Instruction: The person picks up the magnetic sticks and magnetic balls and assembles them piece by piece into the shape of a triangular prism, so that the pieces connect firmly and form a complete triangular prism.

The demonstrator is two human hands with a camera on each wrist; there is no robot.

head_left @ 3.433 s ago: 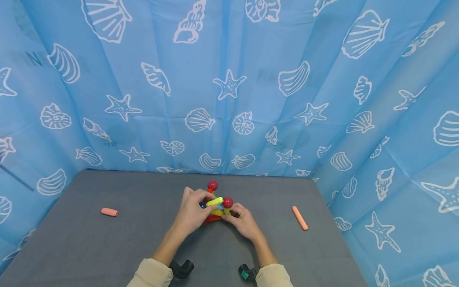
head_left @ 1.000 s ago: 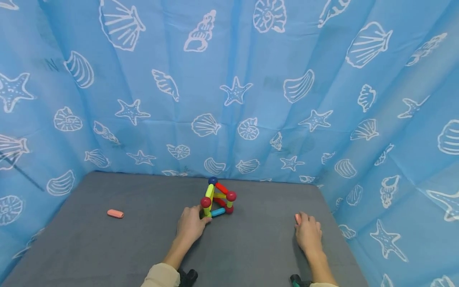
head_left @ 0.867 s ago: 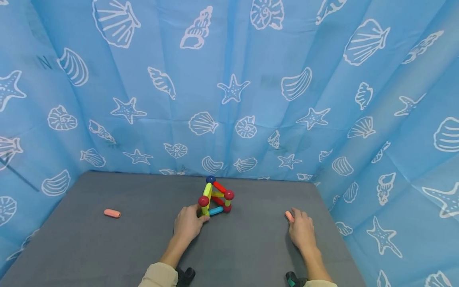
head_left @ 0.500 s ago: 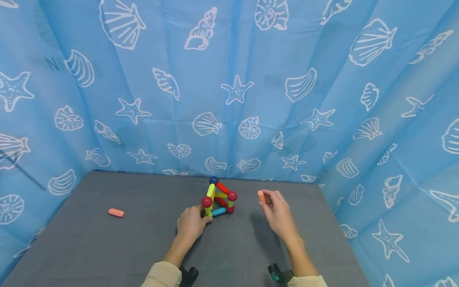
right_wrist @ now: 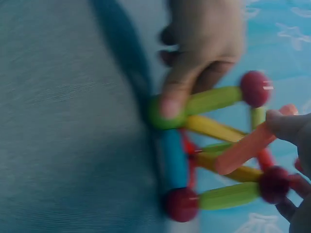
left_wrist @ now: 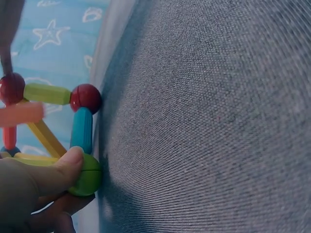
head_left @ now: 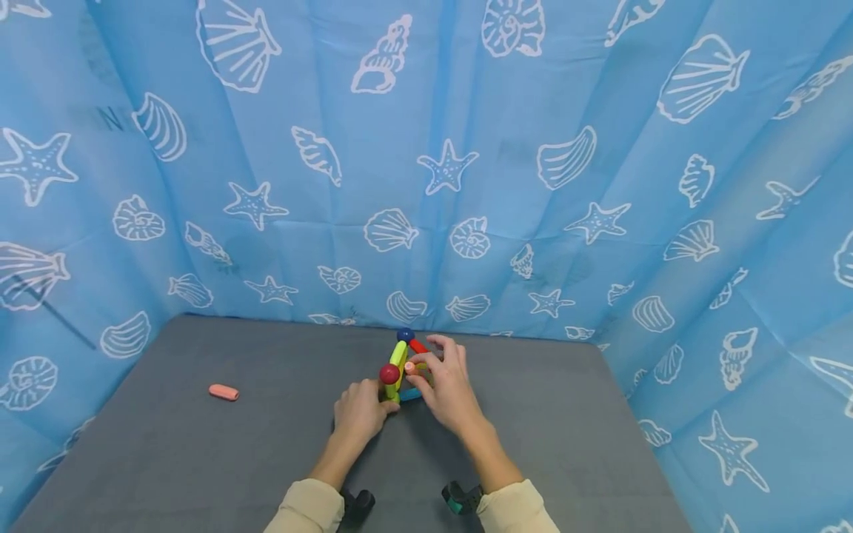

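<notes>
A frame of magnetic building rods and balls stands near the middle of the table; its red ball [head_left: 389, 374] and dark blue ball [head_left: 405, 335] show in the head view. At its near lower corner my left hand [head_left: 360, 411] grips the green ball [left_wrist: 90, 175], from which a blue rod [left_wrist: 81, 130] runs to a red ball [left_wrist: 86, 98]. My right hand [head_left: 453, 389] pinches a coral rod [right_wrist: 250, 147] in front of the frame, between its upper balls. In the head view this hand hides the frame's right side. Whether the rod touches a ball, I cannot tell.
Another coral rod [head_left: 223, 392] lies at the left on the grey table [head_left: 266, 466]. A blue curtain [head_left: 440, 259] with shell prints hangs behind the table and along its sides.
My right hand has left the frame, taken the coral rod from the table's right side and carried it left to the frame. My left hand has moved to the green ball and stayed there.
</notes>
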